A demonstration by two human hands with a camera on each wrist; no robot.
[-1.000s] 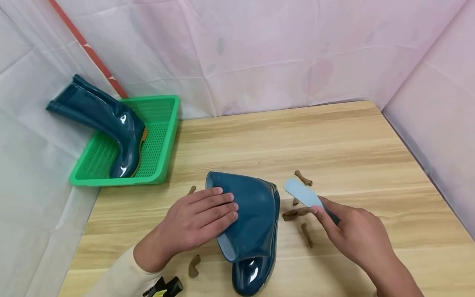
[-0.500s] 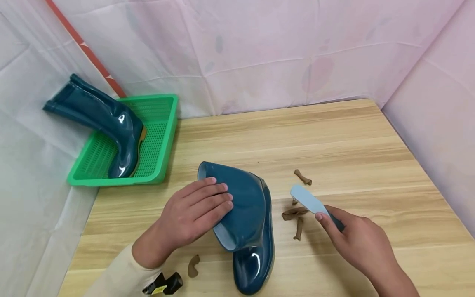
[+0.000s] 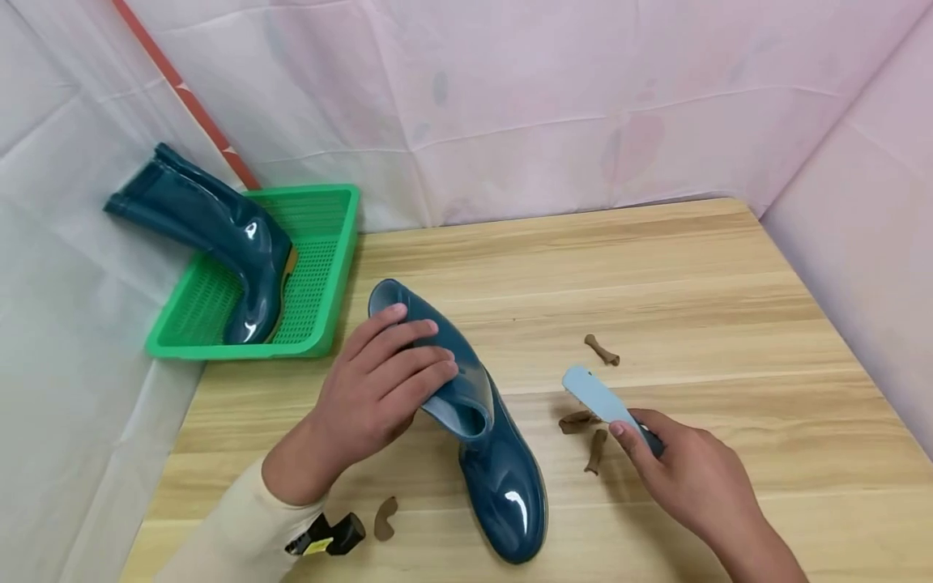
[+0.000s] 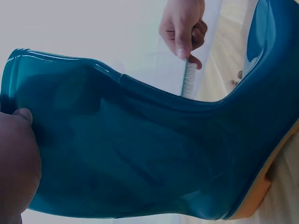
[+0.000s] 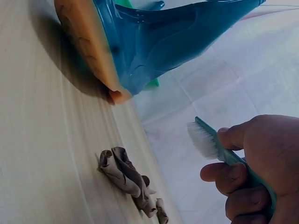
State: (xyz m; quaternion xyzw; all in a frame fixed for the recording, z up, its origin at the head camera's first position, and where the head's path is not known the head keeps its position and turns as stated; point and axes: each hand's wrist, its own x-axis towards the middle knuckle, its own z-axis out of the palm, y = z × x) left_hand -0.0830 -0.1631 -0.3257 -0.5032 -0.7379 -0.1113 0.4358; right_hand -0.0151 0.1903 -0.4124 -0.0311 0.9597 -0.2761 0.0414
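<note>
A glossy dark teal rubber boot (image 3: 503,494) is tilted over the wooden table, toe toward the lower right, its shaft leaning to the upper left. My left hand (image 3: 375,397) grips the shaft near its opening, fingers across one side, thumb (image 4: 23,115) on the other. The tan sole (image 5: 84,42) shows in the right wrist view, close over the tabletop. My right hand (image 3: 688,470) holds a small light-blue brush (image 3: 596,395) by its handle, to the right of the boot and apart from it. White bristles (image 5: 202,140) face the boot's side.
A matching boot (image 3: 219,227) lies in a green plastic basket (image 3: 342,267) at the back left. Brown curled pieces (image 3: 601,350) lie right of the boot on the table (image 3: 656,259); another brown piece (image 3: 385,518) is near my left wrist. White cloth walls (image 3: 510,121) surround the table.
My left hand has turned the boot, its shaft swinging up and left and its toe toward the lower right. My right hand with the brush stays nearly in place; one brown piece under it has shifted.
</note>
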